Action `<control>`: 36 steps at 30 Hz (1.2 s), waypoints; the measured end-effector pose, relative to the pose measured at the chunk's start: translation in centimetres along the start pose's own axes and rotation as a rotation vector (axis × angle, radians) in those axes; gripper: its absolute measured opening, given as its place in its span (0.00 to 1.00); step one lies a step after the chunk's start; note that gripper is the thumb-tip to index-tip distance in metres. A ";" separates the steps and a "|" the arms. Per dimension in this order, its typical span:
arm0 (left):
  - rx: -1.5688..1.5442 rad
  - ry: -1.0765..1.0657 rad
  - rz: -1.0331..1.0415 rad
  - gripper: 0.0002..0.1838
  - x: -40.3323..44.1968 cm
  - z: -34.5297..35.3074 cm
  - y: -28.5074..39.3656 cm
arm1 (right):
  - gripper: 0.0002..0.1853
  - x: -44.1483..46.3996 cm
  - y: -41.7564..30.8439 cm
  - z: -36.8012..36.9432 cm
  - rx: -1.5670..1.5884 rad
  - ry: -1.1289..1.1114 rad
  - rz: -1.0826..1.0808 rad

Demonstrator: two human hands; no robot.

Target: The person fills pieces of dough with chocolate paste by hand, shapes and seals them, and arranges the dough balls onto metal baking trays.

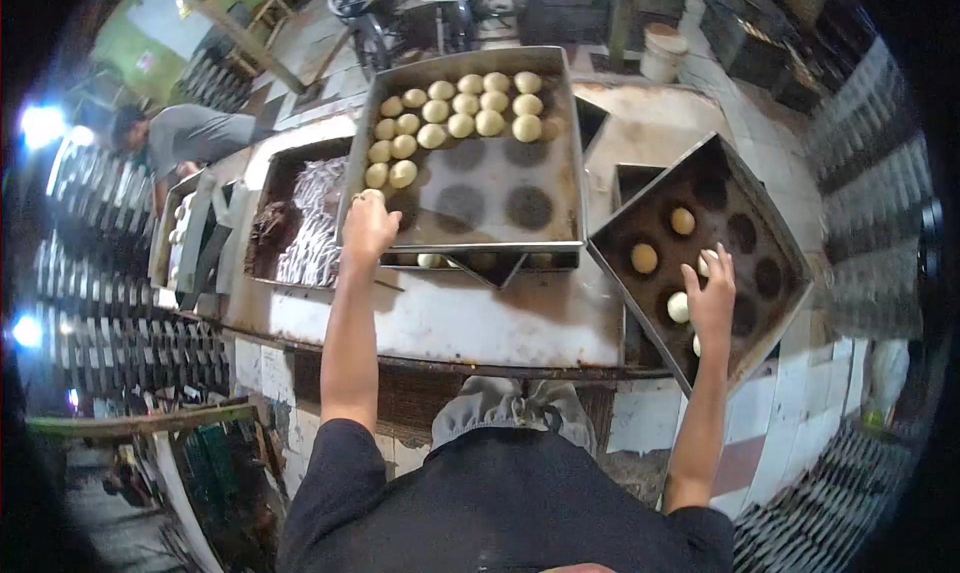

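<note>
"Where are our hands?"

"Our right hand (pixel 713 298) is over the tilted right tray (pixel 637 313), its thumb and fingers apart around a pale ball (pixel 704 264). Whether they grip it, we cannot tell."

"And our left?"

"Our left hand (pixel 370 227) is at the large tray (pixel 480 247), fingers bunched at the left side. A dough ball (pixel 373 194) lies just beyond, at the fingertips; we cannot tell if it's pinched. It's round, without a long axis, and our left hand is nearer it."
</note>
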State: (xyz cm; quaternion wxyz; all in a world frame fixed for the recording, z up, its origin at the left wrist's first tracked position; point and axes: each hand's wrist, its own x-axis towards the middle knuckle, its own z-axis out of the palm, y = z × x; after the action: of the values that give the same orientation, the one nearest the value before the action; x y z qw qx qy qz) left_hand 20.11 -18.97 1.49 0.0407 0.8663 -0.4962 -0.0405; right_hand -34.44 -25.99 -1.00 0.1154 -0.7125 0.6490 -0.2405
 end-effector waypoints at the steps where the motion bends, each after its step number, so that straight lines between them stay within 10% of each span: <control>1: -0.004 0.072 -0.015 0.24 -0.2 -0.3 0.4 | 0.18 -0.7 -2.1 -0.3 0.063 0.067 -0.002; 8: 0.019 -0.145 -0.084 0.35 1.4 0.2 -1.9 | 0.09 -7.6 -16.1 2.4 0.755 -0.270 0.005; 14: -1.003 -0.247 0.352 0.27 -6.3 -6.8 -7.7 | 0.09 -12.9 -28.9 11.8 0.763 -0.919 -0.379; 18: -1.552 -0.339 0.215 0.24 -11.4 -5.8 -18.5 | 0.17 -14.9 -38.9 23.5 0.646 -0.766 -0.600; 24: -2.261 -0.270 -0.380 0.26 -18.6 3.6 -33.6 | 0.19 -17.9 -45.3 35.0 0.521 -0.524 -0.377; 27: -2.293 -0.157 -0.491 0.24 -22.1 6.6 -38.4 | 0.15 -18.9 -48.4 35.0 0.449 -0.438 -0.286; 29: -2.272 -0.129 -0.539 0.24 -22.6 7.1 -40.8 | 0.11 -18.0 -54.8 33.5 0.405 -0.394 -0.714; 36: -2.181 -0.067 -0.521 0.23 -20.2 5.0 -46.8 | 0.14 -13.7 -71.4 46.3 0.256 -0.623 -1.054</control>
State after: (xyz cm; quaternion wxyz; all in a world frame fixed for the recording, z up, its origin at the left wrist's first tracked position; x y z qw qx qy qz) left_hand 49.43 21.89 -8.08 0.7545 0.4431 0.0003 -0.4841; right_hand 49.88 -10.01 -9.35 0.2497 -0.9541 0.1120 -0.1219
